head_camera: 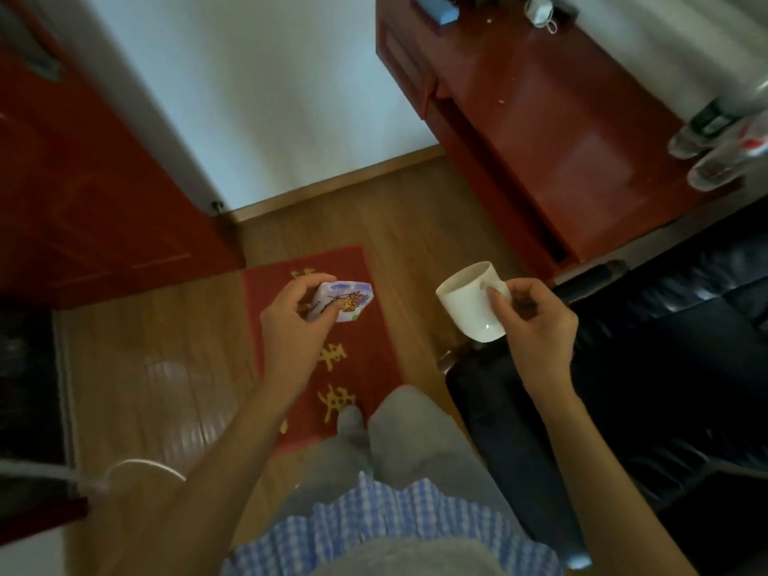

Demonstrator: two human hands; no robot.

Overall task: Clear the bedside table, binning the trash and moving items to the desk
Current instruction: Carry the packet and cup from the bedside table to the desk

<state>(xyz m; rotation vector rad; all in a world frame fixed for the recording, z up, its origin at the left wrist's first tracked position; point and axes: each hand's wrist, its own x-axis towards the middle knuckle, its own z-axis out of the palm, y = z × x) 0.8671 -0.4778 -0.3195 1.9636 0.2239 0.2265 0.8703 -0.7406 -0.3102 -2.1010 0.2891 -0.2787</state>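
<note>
My left hand (293, 322) grips a small tissue pack (345, 301) printed with a cartoon, held over the red floor mat (365, 351). My right hand (536, 322) pinches the handle of a white mug (469, 301), which tilts with its mouth toward the upper left. Both are carried in the air above the floor. The red-brown desk (552, 130) stands ahead on the right, beyond the mug.
On the desk lie a white face mask (540, 12), a blue box (436, 8) and clear plastic bottles (715, 143) at its right end. A black leather chair (673, 347) sits right of me. A red door (83, 180) stands at left. The floor is wood.
</note>
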